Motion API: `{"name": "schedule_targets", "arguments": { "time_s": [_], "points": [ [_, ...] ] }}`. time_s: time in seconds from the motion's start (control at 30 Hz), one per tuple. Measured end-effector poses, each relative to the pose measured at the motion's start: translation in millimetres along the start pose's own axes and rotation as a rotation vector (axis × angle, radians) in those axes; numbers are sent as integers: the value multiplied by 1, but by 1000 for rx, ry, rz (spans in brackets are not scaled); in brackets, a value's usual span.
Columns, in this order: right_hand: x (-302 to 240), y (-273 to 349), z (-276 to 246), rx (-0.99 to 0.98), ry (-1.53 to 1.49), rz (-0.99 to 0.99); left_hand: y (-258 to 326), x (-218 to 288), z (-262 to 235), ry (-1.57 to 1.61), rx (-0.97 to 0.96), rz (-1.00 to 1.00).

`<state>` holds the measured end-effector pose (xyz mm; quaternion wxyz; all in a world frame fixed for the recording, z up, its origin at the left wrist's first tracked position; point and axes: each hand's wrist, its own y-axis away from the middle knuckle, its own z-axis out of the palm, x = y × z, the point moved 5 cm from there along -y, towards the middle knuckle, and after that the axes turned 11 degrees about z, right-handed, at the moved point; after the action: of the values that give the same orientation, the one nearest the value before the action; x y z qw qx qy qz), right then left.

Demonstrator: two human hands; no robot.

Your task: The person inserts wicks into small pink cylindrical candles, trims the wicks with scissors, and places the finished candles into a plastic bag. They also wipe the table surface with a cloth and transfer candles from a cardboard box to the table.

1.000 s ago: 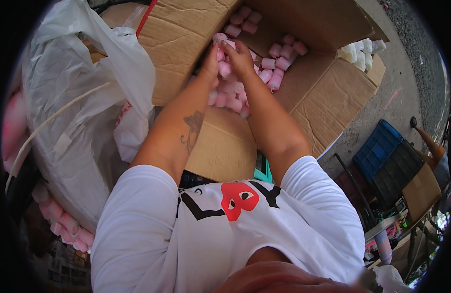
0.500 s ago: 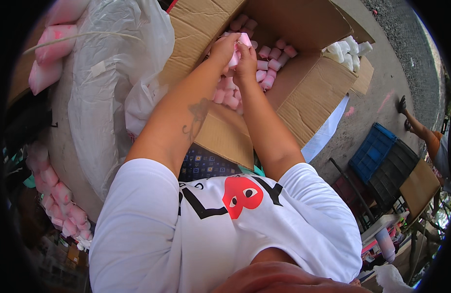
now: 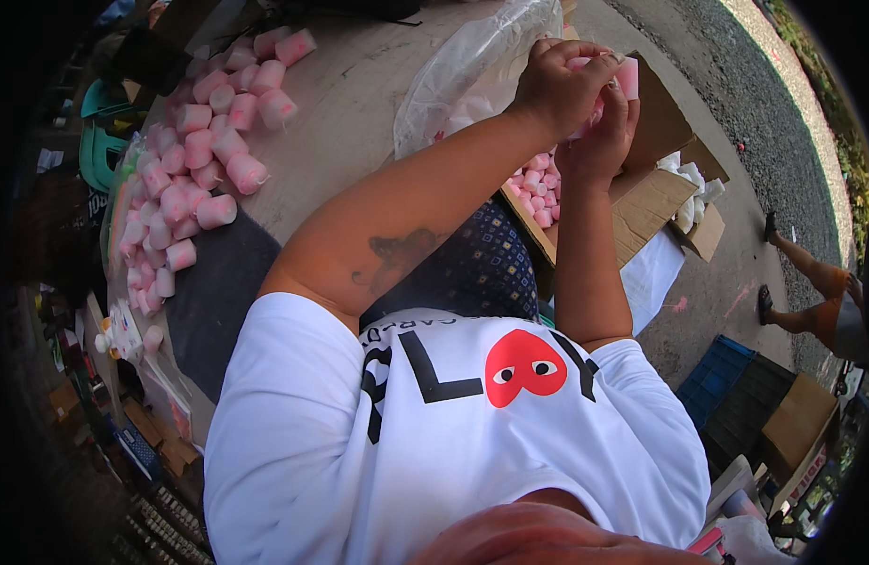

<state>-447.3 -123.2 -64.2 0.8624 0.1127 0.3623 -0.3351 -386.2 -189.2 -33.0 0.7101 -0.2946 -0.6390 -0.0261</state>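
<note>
Both of my hands are raised together above an open cardboard box [image 3: 665, 113], its near flap folded outward. My left hand [image 3: 564, 87], palm down, has its fingers closed around a short pink-and-white cylinder [image 3: 628, 79]. Just below, my right hand [image 3: 599, 141] is closed from the other side, its fingertips meeting the left's. More pink shows between the palms, so several cylinders may be held; the fingers hide how many. Many similar pink cylinders [image 3: 540, 188] lie loose in the box.
A heap of larger pink-and-white cylinders [image 3: 194, 179] spreads over the ground at left. Clear plastic sheeting [image 3: 453, 85] lies beside the box. White pieces [image 3: 691, 184] fill a smaller carton beyond it. Blue and black crates [image 3: 726, 381] stand at right, near another person's legs [image 3: 802, 292].
My hands have come up out of the box, still together and holding pink cylinders. The view has swung left, showing more of the heap on the ground.
</note>
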Motion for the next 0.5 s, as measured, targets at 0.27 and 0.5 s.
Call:
{"name": "schedule_targets", "arguments": {
  "time_s": [0.27,0.5],
  "points": [
    [88,132,245,-530,-147,275,79,162,-258,-217,303,373],
    [218,280,395,-812,111,307,201,216,-462,-101,829,149]
  ]
}}
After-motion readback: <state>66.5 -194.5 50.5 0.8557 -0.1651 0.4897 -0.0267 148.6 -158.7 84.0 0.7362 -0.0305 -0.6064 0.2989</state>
